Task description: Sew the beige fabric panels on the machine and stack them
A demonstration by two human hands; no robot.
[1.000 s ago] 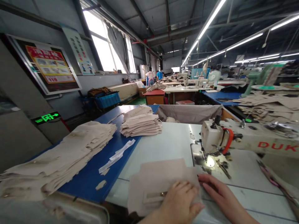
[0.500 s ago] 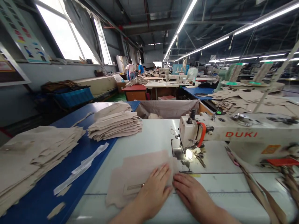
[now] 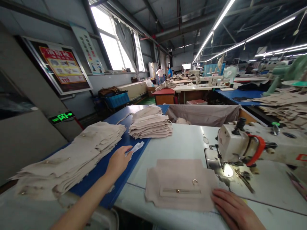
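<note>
A beige fabric piece (image 3: 178, 183) with a sewn strip and a small metal ring lies flat on the white sewing table (image 3: 182, 143), just left of the sewing machine head (image 3: 236, 145). My right hand (image 3: 233, 209) rests flat on the table with its fingertips at the piece's right lower edge. My left hand (image 3: 118, 161) reaches out over the blue board (image 3: 112, 174). Its fingers lie on the white strips (image 3: 135, 147) there; whether they grip a strip I cannot tell.
A large stack of beige pieces (image 3: 72, 156) sits on the blue board at left, a smaller stack (image 3: 150, 123) behind. A cloth-lined bin (image 3: 203, 115) stands beyond the table. More tables, machines and people fill the hall behind.
My left hand has left the fabric piece and moved out left to the white strips. The right hand stays at the piece's right edge. The view has swung left.
</note>
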